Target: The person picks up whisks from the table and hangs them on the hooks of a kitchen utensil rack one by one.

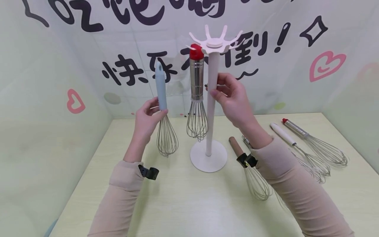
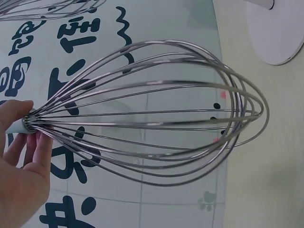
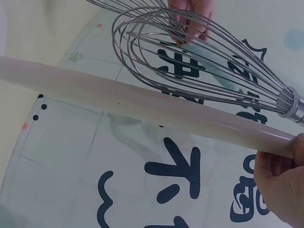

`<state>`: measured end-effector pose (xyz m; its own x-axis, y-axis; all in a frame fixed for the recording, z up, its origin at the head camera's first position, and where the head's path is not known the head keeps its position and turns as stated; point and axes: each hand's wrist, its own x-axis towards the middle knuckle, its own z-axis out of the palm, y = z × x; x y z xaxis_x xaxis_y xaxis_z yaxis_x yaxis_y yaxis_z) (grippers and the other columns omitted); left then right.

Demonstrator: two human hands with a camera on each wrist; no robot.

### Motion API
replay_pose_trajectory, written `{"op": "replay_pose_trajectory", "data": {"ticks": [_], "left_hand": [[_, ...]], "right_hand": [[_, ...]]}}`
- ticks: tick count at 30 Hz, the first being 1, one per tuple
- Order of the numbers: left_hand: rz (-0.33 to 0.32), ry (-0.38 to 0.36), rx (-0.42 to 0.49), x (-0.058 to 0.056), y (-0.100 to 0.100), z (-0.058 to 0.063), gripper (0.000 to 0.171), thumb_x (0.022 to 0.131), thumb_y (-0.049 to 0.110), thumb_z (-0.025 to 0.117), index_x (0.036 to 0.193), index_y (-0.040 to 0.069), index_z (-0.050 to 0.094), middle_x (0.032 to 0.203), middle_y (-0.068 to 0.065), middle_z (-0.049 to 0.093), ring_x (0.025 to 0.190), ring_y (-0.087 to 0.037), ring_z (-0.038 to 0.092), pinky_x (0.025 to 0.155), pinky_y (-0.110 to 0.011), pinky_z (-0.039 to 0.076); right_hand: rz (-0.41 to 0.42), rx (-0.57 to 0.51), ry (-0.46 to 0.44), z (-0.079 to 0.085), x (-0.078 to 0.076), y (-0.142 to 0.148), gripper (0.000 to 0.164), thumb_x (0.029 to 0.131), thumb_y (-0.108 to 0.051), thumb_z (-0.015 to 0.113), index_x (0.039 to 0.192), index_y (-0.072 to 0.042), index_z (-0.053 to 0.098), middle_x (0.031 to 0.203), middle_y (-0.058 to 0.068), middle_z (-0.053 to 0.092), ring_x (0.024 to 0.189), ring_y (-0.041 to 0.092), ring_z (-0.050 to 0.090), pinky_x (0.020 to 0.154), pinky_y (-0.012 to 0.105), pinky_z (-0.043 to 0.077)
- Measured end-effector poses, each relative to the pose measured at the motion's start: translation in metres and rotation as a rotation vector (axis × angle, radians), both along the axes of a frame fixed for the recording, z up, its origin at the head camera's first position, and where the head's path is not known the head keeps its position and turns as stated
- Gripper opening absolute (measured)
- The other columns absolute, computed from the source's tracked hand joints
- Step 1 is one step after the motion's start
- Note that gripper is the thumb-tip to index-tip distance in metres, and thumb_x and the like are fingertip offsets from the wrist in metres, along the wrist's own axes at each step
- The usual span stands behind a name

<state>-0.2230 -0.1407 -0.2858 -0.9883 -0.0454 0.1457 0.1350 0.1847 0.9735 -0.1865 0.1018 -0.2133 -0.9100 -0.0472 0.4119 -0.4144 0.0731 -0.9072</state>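
My left hand [image 1: 148, 118] grips a whisk with a light blue handle [image 1: 161, 87] near the handle's lower end, its wires [image 2: 156, 114] pointing down. To the right of it stands a white rack [image 1: 209, 131] with a round base and curved hooks at the top. From one hook hangs a steel whisk with a red cap [image 1: 196, 79]. My right hand [image 1: 232, 97] holds the rack's post [image 3: 142, 107] at about mid-height, thumb in front. In the right wrist view, the hanging whisk's wires [image 3: 190, 57] overlap the left hand's whisk.
On the table at the right lie a brown-handled whisk [image 1: 237, 147], a white-handled whisk [image 1: 283, 133] and a red-capped steel whisk [image 1: 296, 128]. My right forearm partly covers another steel-handled one [image 1: 246, 141]. A printed wall [image 1: 177, 82] rises behind the table's back edge.
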Motion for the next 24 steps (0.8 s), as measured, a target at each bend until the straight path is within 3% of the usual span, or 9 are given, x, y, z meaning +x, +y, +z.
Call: {"op": "replay_pose_trajectory", "data": {"ticks": [6, 12, 17, 24], "left_hand": [[0.014, 0.023, 0.023, 0.005, 0.002, 0.007, 0.054, 0.087, 0.006, 0.065, 0.138, 0.01, 0.049, 0.121, 0.003, 0.055, 0.11, -0.006, 0.056, 0.101, -0.027, 0.049], [0.017, 0.055, 0.055, 0.009, 0.004, 0.012, 0.055, 0.086, 0.004, 0.066, 0.137, 0.01, 0.049, 0.115, 0.009, 0.054, 0.109, -0.006, 0.056, 0.094, -0.019, 0.05], [0.008, 0.088, 0.077, 0.013, 0.008, 0.016, 0.055, 0.085, 0.003, 0.067, 0.137, 0.009, 0.05, 0.118, 0.007, 0.055, 0.108, -0.006, 0.057, 0.096, -0.021, 0.051], [-0.007, 0.112, 0.085, 0.019, 0.011, 0.023, 0.054, 0.085, 0.003, 0.067, 0.136, 0.009, 0.051, 0.118, 0.006, 0.056, 0.107, -0.007, 0.057, 0.093, -0.02, 0.051]], "right_hand": [[-0.025, -0.009, 0.003, 0.0, 0.001, -0.006, 0.037, 0.09, 0.014, 0.049, 0.126, 0.009, 0.048, 0.115, 0.016, 0.055, 0.103, 0.022, 0.058, 0.1, 0.038, 0.052], [-0.064, -0.034, -0.007, -0.001, 0.002, -0.015, 0.036, 0.091, 0.011, 0.049, 0.127, 0.008, 0.048, 0.117, 0.019, 0.055, 0.105, 0.024, 0.059, 0.1, 0.036, 0.052], [-0.094, -0.043, -0.009, -0.002, 0.002, -0.017, 0.035, 0.091, 0.01, 0.05, 0.127, 0.007, 0.049, 0.116, 0.017, 0.055, 0.105, 0.024, 0.06, 0.098, 0.034, 0.052], [0.012, 0.003, -0.036, 0.0, -0.003, -0.005, 0.038, 0.09, 0.01, 0.053, 0.127, 0.008, 0.047, 0.11, 0.004, 0.055, 0.1, 0.015, 0.059, 0.098, 0.034, 0.052]]}}
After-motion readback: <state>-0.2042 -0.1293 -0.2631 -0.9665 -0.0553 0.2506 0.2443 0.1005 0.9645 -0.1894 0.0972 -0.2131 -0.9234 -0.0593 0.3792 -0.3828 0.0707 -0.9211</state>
